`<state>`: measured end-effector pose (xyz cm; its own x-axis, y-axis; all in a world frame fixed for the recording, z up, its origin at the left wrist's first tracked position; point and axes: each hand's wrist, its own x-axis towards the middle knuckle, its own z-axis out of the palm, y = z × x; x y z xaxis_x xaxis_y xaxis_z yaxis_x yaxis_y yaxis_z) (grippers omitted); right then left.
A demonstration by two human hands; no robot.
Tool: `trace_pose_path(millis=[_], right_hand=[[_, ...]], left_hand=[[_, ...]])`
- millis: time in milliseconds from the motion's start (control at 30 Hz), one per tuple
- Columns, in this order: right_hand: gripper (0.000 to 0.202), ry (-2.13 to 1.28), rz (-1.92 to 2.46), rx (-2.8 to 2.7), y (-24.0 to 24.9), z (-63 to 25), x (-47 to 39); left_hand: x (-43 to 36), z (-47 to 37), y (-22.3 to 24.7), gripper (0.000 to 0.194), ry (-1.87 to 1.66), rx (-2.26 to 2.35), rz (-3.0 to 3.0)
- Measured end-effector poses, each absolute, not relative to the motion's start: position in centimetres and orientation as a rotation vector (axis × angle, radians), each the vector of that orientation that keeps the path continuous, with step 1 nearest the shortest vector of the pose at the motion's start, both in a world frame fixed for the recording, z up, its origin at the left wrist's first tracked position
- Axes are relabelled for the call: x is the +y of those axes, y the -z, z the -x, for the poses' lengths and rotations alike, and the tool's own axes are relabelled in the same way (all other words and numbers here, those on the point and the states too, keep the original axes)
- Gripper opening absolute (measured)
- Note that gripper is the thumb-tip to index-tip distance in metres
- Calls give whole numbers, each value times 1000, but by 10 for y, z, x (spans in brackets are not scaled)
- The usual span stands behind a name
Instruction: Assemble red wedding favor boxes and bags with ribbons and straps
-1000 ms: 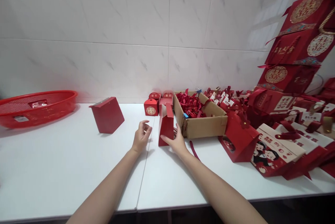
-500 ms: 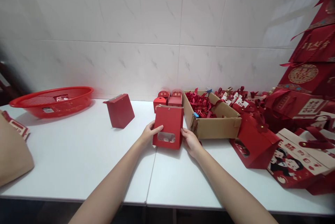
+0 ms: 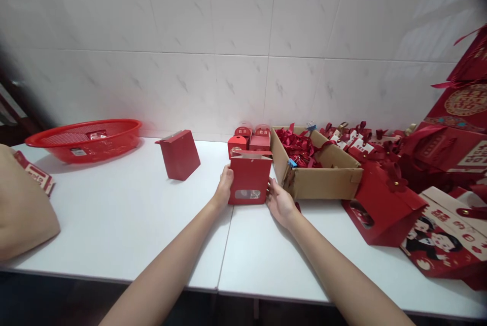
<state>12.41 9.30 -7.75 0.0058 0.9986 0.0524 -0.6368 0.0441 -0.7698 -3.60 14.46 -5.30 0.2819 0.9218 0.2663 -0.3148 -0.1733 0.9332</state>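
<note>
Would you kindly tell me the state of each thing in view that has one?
Windowed red box: upright, no strap visible on top
Left hand: gripping that box's left side
Right hand: at its right side, grip unclear
Plain red box: upright, standing apart
Cardboard carton: open, holding red ribbons
Red plastic basket: open-topped, something small inside
Flower-clasped red box: top appears closed
Cartoon-couple box: top appears closed
</note>
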Motion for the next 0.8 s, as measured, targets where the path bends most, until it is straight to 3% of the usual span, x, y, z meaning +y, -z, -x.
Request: trace_pose_path(millis=[100, 200, 333, 567, 800], right_hand=[[29, -1428, 672, -715, 80, -127, 93], [24, -1377, 698, -692, 84, -129, 95], [25, -1287, 692, -702, 83, -127, 95], [27, -1186, 547, -912, 60, -125, 87], [31, -1157, 544, -1007, 57, -129, 84]], left_hand=[[145, 33, 52, 61, -1139, 515, -1069], [141, 33, 50, 54, -1093, 487, -1037], [135, 36, 51, 72, -1038, 472, -1281], [134, 39, 59, 84, -1351, 432, -1936], [133, 38, 56, 82, -1430, 459, -1938]])
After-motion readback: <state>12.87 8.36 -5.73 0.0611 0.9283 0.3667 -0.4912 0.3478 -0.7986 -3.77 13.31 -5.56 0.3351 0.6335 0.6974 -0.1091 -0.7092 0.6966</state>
